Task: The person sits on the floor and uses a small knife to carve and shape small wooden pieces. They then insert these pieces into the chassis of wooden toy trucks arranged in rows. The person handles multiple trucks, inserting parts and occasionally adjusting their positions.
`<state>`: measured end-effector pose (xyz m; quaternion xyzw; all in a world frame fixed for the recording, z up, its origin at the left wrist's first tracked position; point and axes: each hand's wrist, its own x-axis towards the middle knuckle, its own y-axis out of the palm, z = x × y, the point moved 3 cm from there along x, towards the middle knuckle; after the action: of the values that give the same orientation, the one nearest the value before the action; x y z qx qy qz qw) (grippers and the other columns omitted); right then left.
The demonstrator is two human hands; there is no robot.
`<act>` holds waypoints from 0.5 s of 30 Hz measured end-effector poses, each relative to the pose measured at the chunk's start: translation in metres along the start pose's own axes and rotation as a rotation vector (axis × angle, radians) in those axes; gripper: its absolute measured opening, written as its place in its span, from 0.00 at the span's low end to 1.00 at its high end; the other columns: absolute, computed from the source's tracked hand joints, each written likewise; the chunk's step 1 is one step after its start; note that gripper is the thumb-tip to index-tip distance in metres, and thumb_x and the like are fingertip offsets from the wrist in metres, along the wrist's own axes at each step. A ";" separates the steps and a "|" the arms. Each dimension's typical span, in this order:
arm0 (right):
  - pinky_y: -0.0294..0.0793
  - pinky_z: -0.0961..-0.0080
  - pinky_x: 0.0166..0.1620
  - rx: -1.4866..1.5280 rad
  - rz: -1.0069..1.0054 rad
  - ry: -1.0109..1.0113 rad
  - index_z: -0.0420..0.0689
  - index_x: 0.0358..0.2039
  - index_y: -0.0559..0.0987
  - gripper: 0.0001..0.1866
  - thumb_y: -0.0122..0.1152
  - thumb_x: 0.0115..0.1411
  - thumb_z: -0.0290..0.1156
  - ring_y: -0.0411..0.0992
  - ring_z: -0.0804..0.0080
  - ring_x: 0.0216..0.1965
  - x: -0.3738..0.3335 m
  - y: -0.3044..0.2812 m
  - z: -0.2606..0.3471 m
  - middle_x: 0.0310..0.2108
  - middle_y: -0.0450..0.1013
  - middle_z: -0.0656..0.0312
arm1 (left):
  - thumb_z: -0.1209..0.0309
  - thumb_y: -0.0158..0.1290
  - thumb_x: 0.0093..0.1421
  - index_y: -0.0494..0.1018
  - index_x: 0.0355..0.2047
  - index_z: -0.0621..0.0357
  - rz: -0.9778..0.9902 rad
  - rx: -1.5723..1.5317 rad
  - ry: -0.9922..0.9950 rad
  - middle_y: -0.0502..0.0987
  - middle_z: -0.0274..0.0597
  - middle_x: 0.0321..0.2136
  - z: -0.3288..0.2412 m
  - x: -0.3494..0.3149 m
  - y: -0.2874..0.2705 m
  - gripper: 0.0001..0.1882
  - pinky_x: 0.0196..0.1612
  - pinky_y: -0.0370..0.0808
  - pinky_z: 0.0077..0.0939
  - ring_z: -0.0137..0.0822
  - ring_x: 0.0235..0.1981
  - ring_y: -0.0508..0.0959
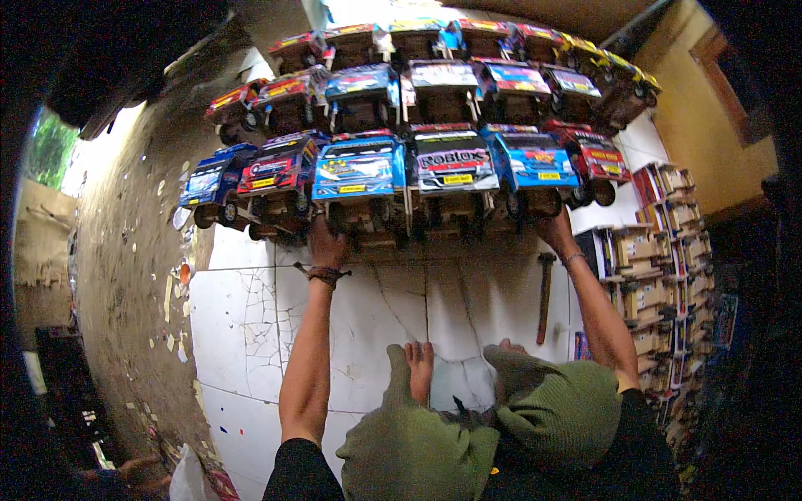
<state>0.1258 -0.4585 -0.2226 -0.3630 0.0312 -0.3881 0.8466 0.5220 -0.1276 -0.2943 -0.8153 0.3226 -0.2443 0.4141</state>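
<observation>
Several toy trucks stand in stacked rows in front of me, with blue, red, black and white printed bodies and dark wheels. My left hand (328,245) reaches against the lower edge of the front row, below a blue truck (359,171). At the same row's right part, my right hand (553,233) touches the underside near another blue truck (535,164). A pink-and-black truck (455,167) sits between them. The trucks hide the fingers of both hands, so their grip does not show. Both arms are stretched forward.
A hammer (544,301) lies on the cracked white tile floor (334,351), left of my right forearm. Stacked wooden toy parts (647,259) line the right side. On the left is bare ground (134,275) strewn with scraps. A white bag (189,476) stands at lower left.
</observation>
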 end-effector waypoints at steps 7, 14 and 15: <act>0.71 0.68 0.51 -0.006 -0.156 0.126 0.40 0.51 0.73 0.19 0.44 0.63 0.34 0.70 0.65 0.46 -0.062 -0.007 0.010 0.47 0.73 0.57 | 0.66 0.57 0.54 0.56 0.62 0.68 0.068 -0.144 0.072 0.61 0.65 0.61 -0.001 -0.031 -0.010 0.38 0.66 0.55 0.46 0.60 0.63 0.58; 0.52 0.62 0.67 -0.136 -0.062 0.159 0.41 0.65 0.56 0.46 0.71 0.48 0.26 0.53 0.51 0.66 -0.148 -0.007 -0.053 0.63 0.57 0.46 | 0.65 0.60 0.57 0.58 0.61 0.64 -0.127 -0.350 0.063 0.64 0.60 0.58 -0.045 -0.098 -0.031 0.36 0.62 0.59 0.49 0.54 0.59 0.64; 0.51 0.63 0.67 -0.249 -0.014 0.166 0.42 0.65 0.56 0.43 0.69 0.52 0.27 0.54 0.52 0.65 -0.164 -0.009 -0.057 0.62 0.59 0.49 | 0.64 0.60 0.58 0.55 0.62 0.63 -0.138 -0.154 0.135 0.63 0.60 0.59 -0.051 -0.107 -0.030 0.37 0.62 0.59 0.49 0.55 0.59 0.63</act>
<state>-0.0133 -0.3844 -0.2964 -0.4322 0.1463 -0.4157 0.7868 0.4259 -0.0621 -0.2561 -0.8467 0.3106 -0.3012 0.3097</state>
